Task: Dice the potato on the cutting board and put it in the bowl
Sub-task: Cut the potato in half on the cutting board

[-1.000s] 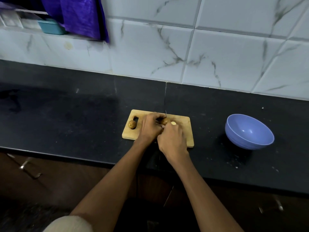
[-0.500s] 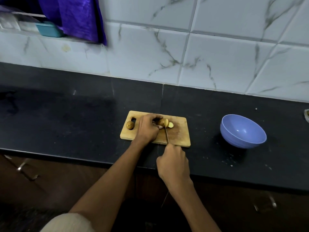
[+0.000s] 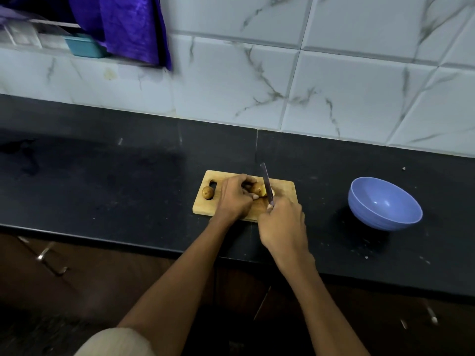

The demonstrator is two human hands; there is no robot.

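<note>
A small wooden cutting board (image 3: 284, 190) lies on the black counter. On it my left hand (image 3: 235, 197) pinches a brown potato (image 3: 257, 188) whose right end shows a pale cut face. My right hand (image 3: 284, 224) grips a knife (image 3: 267, 185) by the handle, the dark blade pointing away from me and lying against the potato's cut end. A second, whole small potato (image 3: 207, 192) sits by the board's handle slot at the left. An empty blue bowl (image 3: 384, 202) stands on the counter to the right of the board.
The black counter (image 3: 102, 181) runs wide to the left and right, its front edge just below the board. A marbled tile wall rises behind. A purple cloth (image 3: 131, 27) and a teal box (image 3: 83, 46) sit on a ledge at the upper left.
My right hand pulled back toward me with the knife half a second ago, then came forward again; the blade now rests at the potato's cut end. My left hand kept holding the potato.
</note>
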